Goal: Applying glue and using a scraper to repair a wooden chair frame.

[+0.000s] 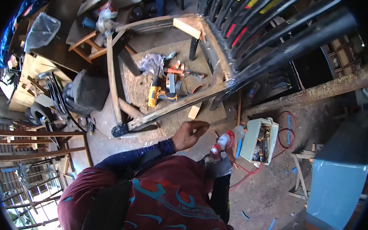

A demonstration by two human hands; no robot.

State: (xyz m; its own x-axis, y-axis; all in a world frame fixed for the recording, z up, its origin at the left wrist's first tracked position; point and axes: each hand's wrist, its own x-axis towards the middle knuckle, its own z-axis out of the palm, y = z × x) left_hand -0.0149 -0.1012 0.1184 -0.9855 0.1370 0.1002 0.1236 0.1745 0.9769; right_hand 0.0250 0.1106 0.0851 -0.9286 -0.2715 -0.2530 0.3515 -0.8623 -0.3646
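Note:
My left hand (pixel 189 134) is in front of the wooden chair frame (pixel 171 108), fingers curled together; what is in them, if anything, I cannot make out. My right hand (pixel 229 149) is wrapped round a plastic bottle (pixel 223 140) with red and white parts, held low beside my body. Within the frame, a yellow cordless drill (pixel 153 94), a crumpled plastic bag (pixel 149 64) and several tools lie on a board (pixel 133 84). The frame has black slats (pixel 256 31) rising at the upper right and a loose wood block (pixel 187 27) on its far corner.
An open toolbox (pixel 252 140) with red hose (pixel 279 152) stands at my right, near a light blue panel (pixel 338 183). A long beam (pixel 312 91) crosses behind. Wooden furniture (pixel 34 146), a dark container (pixel 88 92) and clutter are at my left.

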